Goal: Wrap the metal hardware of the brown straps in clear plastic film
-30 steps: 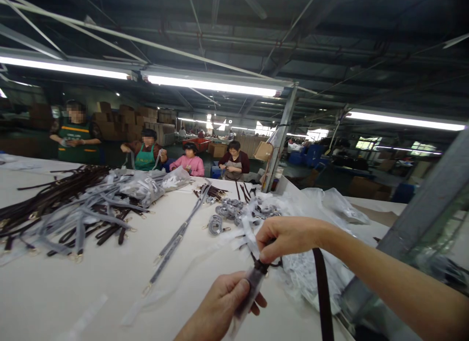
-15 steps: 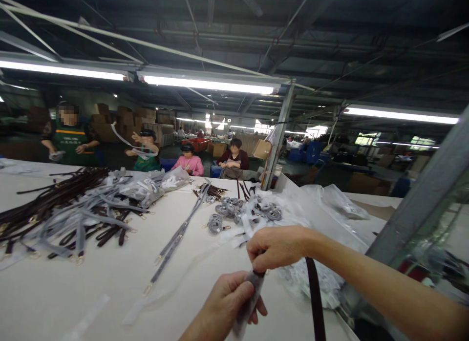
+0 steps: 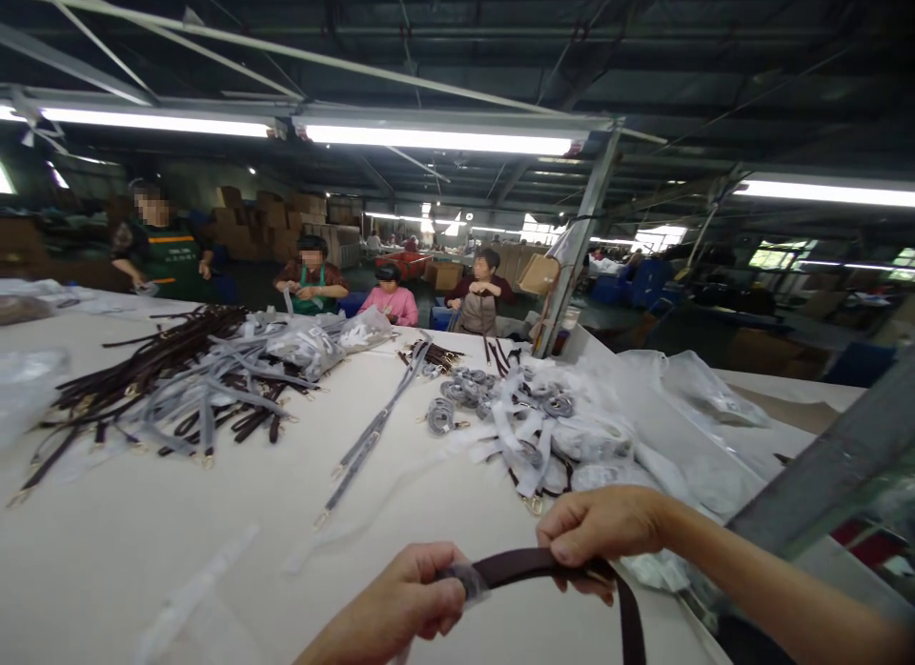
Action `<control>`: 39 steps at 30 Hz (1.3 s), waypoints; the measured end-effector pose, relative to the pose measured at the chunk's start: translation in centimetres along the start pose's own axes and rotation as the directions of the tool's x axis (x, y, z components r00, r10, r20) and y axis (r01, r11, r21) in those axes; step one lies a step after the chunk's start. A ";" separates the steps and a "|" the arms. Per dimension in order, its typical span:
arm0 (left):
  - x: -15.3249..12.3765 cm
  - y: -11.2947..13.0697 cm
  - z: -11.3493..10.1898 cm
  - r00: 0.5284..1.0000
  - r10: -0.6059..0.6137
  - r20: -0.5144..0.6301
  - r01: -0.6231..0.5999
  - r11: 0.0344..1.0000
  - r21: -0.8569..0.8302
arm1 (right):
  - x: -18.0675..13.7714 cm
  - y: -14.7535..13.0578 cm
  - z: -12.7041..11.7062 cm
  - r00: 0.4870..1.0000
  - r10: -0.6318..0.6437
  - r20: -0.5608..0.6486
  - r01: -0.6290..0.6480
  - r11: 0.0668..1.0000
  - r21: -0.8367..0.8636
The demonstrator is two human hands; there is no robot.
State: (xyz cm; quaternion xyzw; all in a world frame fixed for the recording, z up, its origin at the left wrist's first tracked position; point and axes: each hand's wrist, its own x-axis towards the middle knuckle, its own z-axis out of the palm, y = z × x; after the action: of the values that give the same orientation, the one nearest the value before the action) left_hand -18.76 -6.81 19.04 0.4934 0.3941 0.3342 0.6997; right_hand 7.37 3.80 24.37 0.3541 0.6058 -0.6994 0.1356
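Strap [image 3: 516, 566], one, dark brown: above the near part of the surface [image 3: 286, 493], bowed between left hand [image 3: 421, 594] and right hand [image 3: 600, 532], then hanging past the right hand to the lower edge of view.

Sleeve [image 3: 470, 585], one, clear: around the strap at the left hand.

Left grip: fingers and thumb closed on the sleeve, strap within.

Right grip: thumb and fingers clamped on the strap where it bends down.

Dark straps [image 3: 157, 346], one pile: left side of the surface, laid lengthwise.

Grey straps [image 3: 229, 384], many, with metal clips: heaped against the dark straps, some lying over them.

Long straps [image 3: 382, 422], grey: stretched out mid-surface, clip ends toward the hands.

Coils [image 3: 464, 389], grey, several: right of the long straps; one lies just beside the group.

Plastic bags [image 3: 607, 446], white and clear, heaped: beyond the right hand, beside the coils.

Post [image 3: 582, 236], metal, upright but tilted: behind the coils.

Co-workers, four, along the far side: two in green aprons [image 3: 172, 255], one in pink top [image 3: 393, 305], one in dark top [image 3: 500, 292].
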 end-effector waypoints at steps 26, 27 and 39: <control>2.2 -0.8 2.5 0.996 0.037 -0.075 -0.048 0.989 -0.141 | -4.3 -8.2 3.0 0.926 -0.061 -0.373 -0.263 0.603 -0.753; 2.4 -0.8 2.8 0.994 0.058 -0.090 -0.069 0.989 -0.128 | -4.2 -8.2 3.1 0.925 -0.049 -0.377 -0.275 0.598 -0.753; 4.4 -0.6 4.7 0.966 0.217 -0.140 -0.217 0.976 0.018 | -2.6 -8.3 5.8 0.912 0.051 -0.407 -0.349 0.621 -0.702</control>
State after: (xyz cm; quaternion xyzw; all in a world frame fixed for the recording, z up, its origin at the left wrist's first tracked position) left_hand -12.51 -5.17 18.45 0.5094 0.3868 0.4424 0.6287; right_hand 2.12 -0.39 32.40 0.4478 0.8127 -0.2845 0.2408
